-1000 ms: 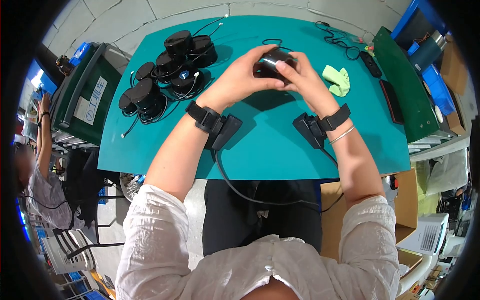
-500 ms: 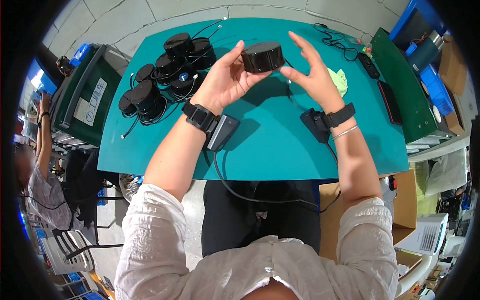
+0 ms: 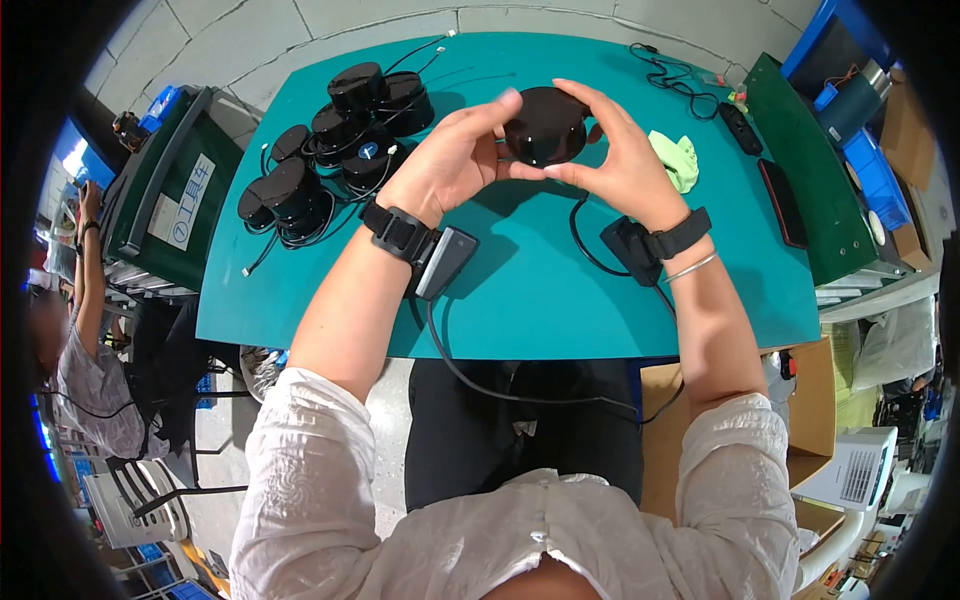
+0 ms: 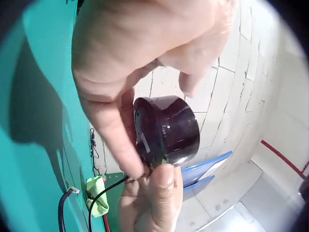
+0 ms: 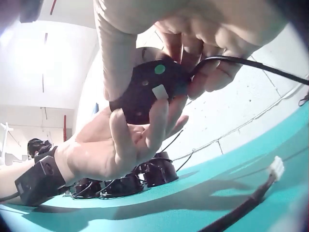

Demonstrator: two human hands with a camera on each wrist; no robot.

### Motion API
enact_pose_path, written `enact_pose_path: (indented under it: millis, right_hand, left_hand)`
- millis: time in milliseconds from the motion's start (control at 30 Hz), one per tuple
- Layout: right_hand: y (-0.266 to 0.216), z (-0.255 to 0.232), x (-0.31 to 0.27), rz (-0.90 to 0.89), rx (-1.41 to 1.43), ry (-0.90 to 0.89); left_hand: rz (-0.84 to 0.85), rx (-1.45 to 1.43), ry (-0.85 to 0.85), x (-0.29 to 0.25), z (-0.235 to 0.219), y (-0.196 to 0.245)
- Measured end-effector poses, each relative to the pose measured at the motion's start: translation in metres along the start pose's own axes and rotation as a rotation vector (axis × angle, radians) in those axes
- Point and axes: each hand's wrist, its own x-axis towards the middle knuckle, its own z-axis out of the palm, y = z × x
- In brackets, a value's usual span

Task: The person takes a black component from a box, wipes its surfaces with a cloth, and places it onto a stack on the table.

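Observation:
A glossy black, puck-shaped device [image 3: 545, 125] is held up above the table between both hands. My right hand [image 3: 627, 165] grips its right side, thumb at the near edge and fingers around the far side. On the left, the fingers of my left hand [image 3: 445, 160] reach beneath the device, rather straight, and touch its underside, while the thumb points up beside the rim. In the right wrist view the flat underside shows a green dot [image 5: 160, 69] and a small white label [image 5: 160, 92]. A black cable [image 5: 256, 64] runs out from the device past the right fingers.
Several similar black devices [image 3: 290, 190] with cables stand grouped at the left of the green table [image 3: 520, 300]. A light green cloth [image 3: 676, 162] lies to the right, near a black power strip [image 3: 740, 130] and a dark phone-like slab [image 3: 782, 203]. Another person's arm [image 3: 88, 250] shows far left.
Half a second ago the left hand held the device upright with the right hand spread apart. Now the right hand has closed round it, and its round top has tipped toward the head camera.

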Motion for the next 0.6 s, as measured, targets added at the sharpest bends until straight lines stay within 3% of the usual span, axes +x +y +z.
enact_pose_path:
  millis: [167,233,300,433,533,567,600]
  right_hand:
    - [0.006,0.006,0.001,-0.106,-0.033,0.026]
    - [0.006,0.006,-0.001,0.163,0.065,0.024]
    - [0.013,0.011,-0.001,0.203,0.193,0.033]
    - [0.012,0.017,0.0,0.307,0.521,0.049]
    - [0.01,0.013,0.001,0.25,0.305,0.098]
    - [0.008,0.01,0.001,0.253,0.305,0.1]
    - [0.004,0.007,0.0,0.146,0.051,0.094]
  left_hand:
    - [0.081,0.036,0.057,0.003,-0.007,-0.007]
    - [0.14,0.02,0.11,0.004,-0.004,-0.011]
    - [0.293,0.098,0.166,0.006,0.0,-0.015]
    - [0.359,0.122,0.064,0.005,0.003,-0.014]
    - [0.338,0.076,0.042,0.003,0.005,-0.012]
    - [0.352,0.274,0.085,0.003,0.007,-0.012]
    - [0.365,0.471,0.128,0.002,0.009,-0.011]
